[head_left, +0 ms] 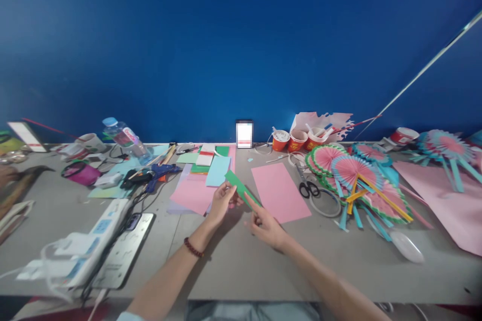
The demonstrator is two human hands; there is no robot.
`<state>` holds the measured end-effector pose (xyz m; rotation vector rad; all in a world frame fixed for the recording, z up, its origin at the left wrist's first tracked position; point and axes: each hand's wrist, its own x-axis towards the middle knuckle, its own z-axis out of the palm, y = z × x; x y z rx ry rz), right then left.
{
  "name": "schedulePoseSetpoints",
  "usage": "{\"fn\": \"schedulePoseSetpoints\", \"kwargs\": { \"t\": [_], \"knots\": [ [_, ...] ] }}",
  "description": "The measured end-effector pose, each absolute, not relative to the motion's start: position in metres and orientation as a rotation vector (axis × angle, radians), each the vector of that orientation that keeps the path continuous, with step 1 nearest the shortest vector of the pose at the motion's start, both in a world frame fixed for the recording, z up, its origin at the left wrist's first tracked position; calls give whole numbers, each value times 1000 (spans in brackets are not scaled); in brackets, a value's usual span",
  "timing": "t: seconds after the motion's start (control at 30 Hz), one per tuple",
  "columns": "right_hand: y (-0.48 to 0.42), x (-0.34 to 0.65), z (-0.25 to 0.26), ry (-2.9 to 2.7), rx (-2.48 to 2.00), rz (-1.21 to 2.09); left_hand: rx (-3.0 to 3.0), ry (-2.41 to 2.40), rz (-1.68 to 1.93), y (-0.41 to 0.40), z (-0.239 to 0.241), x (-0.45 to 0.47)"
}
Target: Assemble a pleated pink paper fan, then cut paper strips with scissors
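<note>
holding a narrow green paper strip [241, 187] slantwise, a person's left hand [221, 201] has its grip closed on the strip's side edge, thumb uppermost. the right hand [266, 223] stretches its index finger onto the strip's nearer end; whether the thumb pinches from below cannot be told. the strip is between the two hands, in front of the body, over the grey table [233, 278].

handling it well probably calls for a light pinch, with the long edges kept even and the fingertip pressing flat, since thin paper would likely buckle or crease under a hard squeeze.

just right of it lies a smooth, rectangular pink sheet [280, 193], matte and flat. farther right are black-handled scissors [309, 189] and pleated paper fans [356, 170], their folds ridged like accordions (some have green scalloped rims, rather like watermelon slices). at left, beyond overlapping coloured sheets, sits a hard plastic blue glue gun [160, 175]. round wooden-looking beads form a bracelet [194, 247] on the left wrist.
</note>
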<state>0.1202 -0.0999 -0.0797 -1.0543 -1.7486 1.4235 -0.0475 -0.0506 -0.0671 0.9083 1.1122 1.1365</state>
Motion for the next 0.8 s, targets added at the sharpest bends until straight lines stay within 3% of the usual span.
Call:
{"fn": "schedulePoseSetpoints", "kwargs": {
  "t": [0.37, 0.8],
  "knots": [
    [-101, 127, -71, -1371, -936, 1557, 994, 1037, 1143, -52, -66, -47],
    [-81, 126, -78, -1072, -1109, 1431, 1246, 861, 768, -67, -60, -40]
  ]
}}
